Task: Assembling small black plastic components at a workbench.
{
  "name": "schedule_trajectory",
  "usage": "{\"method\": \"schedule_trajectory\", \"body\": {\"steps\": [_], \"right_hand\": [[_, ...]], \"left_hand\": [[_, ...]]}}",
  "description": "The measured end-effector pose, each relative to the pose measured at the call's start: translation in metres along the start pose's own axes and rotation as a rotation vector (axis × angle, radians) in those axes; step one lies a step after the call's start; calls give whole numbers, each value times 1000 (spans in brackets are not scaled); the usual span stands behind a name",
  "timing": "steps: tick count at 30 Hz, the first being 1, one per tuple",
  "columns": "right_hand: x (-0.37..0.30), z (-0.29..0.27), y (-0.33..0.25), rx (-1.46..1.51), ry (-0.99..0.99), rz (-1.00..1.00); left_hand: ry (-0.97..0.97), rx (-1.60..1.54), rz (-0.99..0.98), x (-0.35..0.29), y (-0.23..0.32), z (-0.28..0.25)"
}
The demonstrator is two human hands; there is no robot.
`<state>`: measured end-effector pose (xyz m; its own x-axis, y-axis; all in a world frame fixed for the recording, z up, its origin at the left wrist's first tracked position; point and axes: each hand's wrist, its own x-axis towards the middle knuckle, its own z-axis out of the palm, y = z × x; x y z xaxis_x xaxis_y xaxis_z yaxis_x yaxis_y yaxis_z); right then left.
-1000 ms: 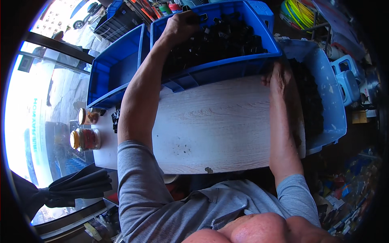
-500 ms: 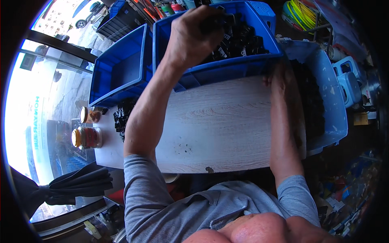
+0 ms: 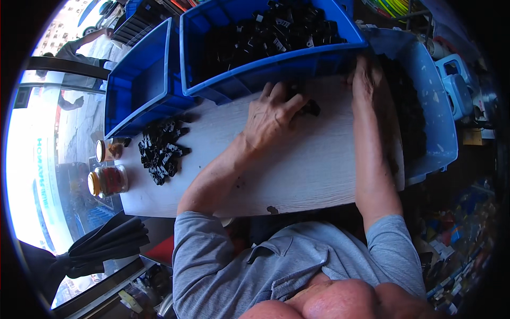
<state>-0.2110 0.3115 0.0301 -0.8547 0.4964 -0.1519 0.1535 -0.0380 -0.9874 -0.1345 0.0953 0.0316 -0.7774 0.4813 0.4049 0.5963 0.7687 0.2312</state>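
My left hand (image 3: 276,112) is low over the pale wooden tabletop (image 3: 308,154), just in front of the large blue bin (image 3: 265,68). Its fingers curl round small black plastic parts (image 3: 309,108), partly hidden under the hand. Many similar black parts (image 3: 276,29) fill that bin. My right hand (image 3: 366,80) is by the bin's near right corner, at the table's right side; most of its fingers are hidden or dark. A loose pile of black parts (image 3: 162,151) lies on the left of the table.
A smaller blue bin (image 3: 149,87) stands left of the large one. Two lidded jars (image 3: 109,181) sit at the table's left edge. On the right is a pale blue tub (image 3: 438,122) with dark contents. Someone's arm (image 3: 87,41) shows beyond the window.
My left hand has come down from above the large bin to the tabletop, with black parts in it. My right hand stays near the bin's corner. The black pile is now uncovered.
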Motion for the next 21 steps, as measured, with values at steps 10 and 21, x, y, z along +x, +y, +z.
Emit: {"method": "schedule_trajectory", "body": {"steps": [10, 21], "right_hand": [[10, -5, 9, -33, -38, -10], [5, -5, 5, 35, -93, 0]], "left_hand": [[157, -18, -8, 6, 15, -10], [106, 224, -193, 40, -74, -115]]}}
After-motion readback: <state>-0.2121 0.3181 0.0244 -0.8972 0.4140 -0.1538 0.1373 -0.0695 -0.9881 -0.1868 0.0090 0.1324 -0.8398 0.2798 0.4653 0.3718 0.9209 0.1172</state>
